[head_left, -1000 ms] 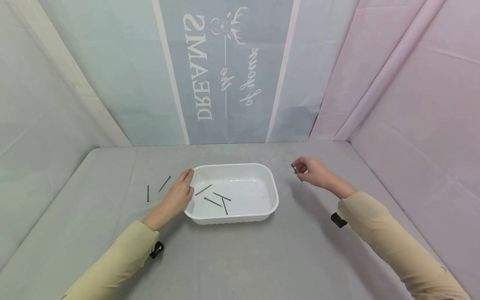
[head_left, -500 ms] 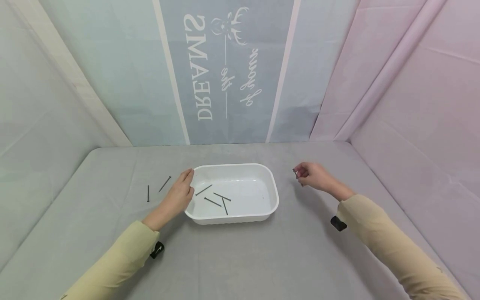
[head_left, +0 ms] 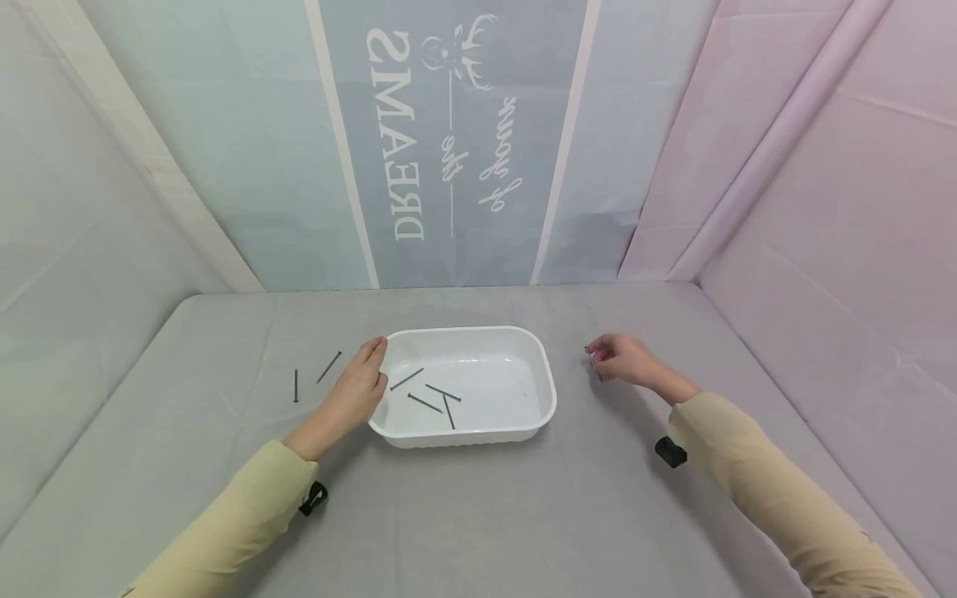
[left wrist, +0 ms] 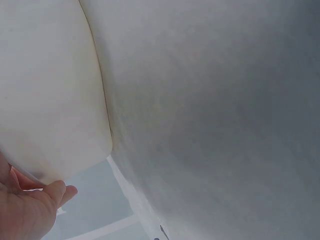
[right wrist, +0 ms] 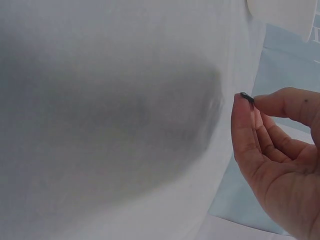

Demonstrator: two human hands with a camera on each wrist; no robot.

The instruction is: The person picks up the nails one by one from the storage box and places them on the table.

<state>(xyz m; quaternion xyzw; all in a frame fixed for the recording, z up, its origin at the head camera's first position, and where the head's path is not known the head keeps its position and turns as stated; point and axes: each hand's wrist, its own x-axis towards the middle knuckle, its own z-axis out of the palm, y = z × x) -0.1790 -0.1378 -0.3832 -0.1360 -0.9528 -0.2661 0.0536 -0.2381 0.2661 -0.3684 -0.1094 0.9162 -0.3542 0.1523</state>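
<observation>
My left hand (head_left: 359,387) grips the left rim of a white rectangular tray (head_left: 549,390); in the left wrist view its thumb and fingers pinch the tray's edge (left wrist: 55,100). Several dark nails, one of them this nail (head_left: 407,379), lie scattered in the left half of the tray. To the tray's right, my right hand (head_left: 628,360) pinches one nail (right wrist: 246,96) between thumb and fingertip, held over the table. In the right wrist view only a short dark part of that nail shows; the fingers hide the rest.
Left of the tray, two more nails lie on the grey tabletop, an upright-lying nail (head_left: 296,386) and a slanted nail (head_left: 329,367). Fabric walls stand at the left, right and back; the back fabric (head_left: 463,249) bears mirrored lettering.
My right hand has come down and slightly nearer to me, with the nail still pinched. The left hand and the tray have stayed in place.
</observation>
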